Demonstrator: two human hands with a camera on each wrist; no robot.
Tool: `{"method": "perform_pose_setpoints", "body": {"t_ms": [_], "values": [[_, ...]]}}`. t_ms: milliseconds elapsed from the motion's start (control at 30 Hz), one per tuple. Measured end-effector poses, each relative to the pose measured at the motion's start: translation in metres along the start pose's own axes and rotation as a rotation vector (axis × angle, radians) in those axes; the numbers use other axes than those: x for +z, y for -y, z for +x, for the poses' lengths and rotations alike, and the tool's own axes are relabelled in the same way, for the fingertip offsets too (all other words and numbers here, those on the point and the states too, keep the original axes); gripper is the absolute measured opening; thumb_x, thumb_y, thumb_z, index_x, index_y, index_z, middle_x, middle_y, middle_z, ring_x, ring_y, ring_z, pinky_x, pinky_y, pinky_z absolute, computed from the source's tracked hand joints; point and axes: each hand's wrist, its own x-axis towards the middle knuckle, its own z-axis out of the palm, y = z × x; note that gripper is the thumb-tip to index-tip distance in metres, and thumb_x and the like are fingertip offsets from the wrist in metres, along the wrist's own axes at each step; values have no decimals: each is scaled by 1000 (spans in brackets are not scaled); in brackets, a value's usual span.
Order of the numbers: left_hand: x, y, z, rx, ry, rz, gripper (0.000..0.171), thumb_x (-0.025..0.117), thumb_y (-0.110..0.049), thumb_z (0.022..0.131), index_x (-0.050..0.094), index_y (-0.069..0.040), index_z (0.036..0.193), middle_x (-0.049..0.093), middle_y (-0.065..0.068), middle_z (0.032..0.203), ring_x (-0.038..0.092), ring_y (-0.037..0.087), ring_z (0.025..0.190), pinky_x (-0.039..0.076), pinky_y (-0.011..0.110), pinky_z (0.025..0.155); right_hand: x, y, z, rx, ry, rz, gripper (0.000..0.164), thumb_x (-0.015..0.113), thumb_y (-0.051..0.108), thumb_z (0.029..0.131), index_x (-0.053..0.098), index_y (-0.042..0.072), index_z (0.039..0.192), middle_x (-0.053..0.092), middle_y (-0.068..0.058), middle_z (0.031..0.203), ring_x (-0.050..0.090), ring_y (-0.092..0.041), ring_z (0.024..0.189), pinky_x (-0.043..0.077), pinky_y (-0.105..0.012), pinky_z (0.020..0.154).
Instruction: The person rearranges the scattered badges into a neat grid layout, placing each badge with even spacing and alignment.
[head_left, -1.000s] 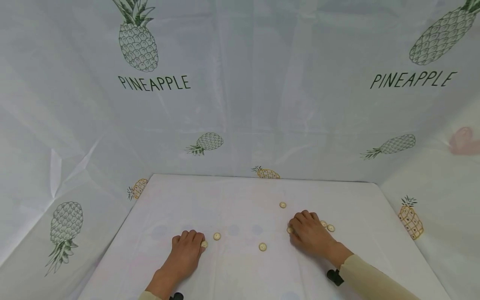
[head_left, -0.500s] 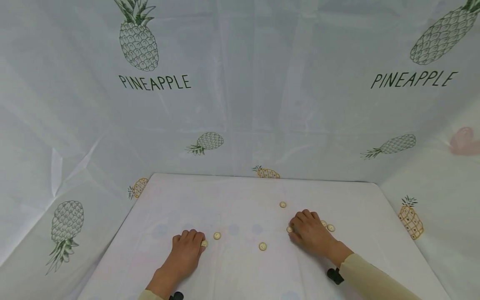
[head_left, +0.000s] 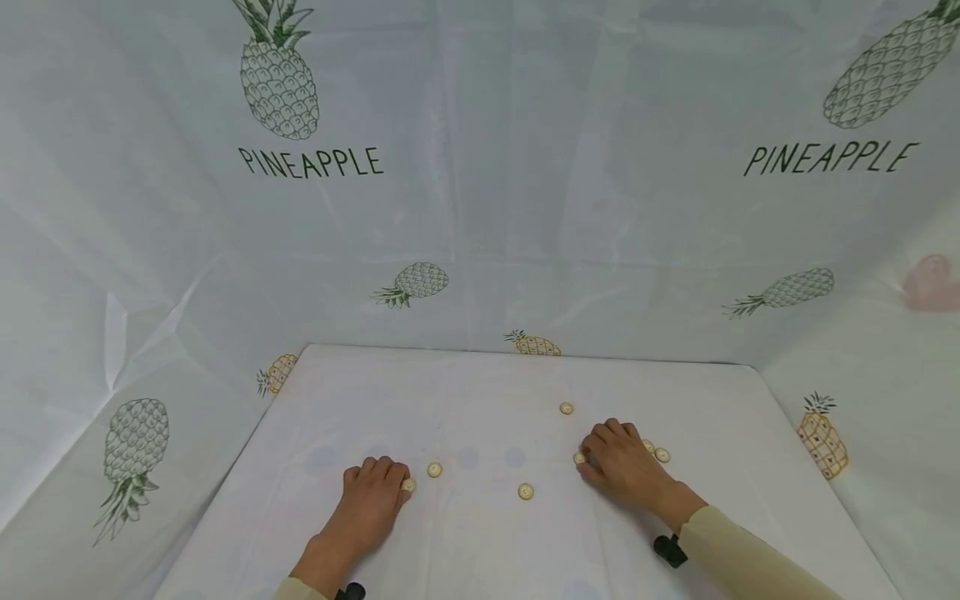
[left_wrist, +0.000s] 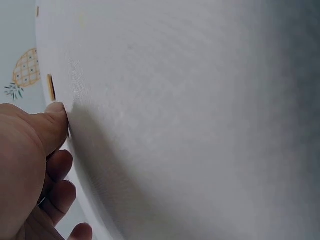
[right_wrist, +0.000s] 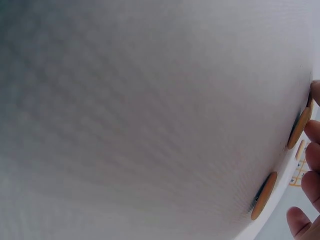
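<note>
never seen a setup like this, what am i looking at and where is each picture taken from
There's no machine, just a person's bare left hand and right hand. The wide pictures come from a camera worn on the head; each close-up comes from a small black camera worn on that wrist. Small, round, cream-coloured, button-like discs lie on the white cloth-covered table, with a whitish pineapple-print sheet behind. The left hand seems to pinch one disc, the right another disc; five others show around them.
</note>
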Motion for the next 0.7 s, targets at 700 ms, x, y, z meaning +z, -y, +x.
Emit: {"method": "perform_pose_setpoints", "body": {"t_ms": [700], "values": [[-1, 0, 3, 5, -14, 30, 20, 79, -29, 96, 64, -18, 105, 60, -2, 101, 51, 19, 98, 43, 53, 91, 0, 4, 5, 23, 45, 0, 20, 83, 30, 91, 69, 16, 97, 63, 4, 97, 48, -15, 92, 46, -45, 89]]}}
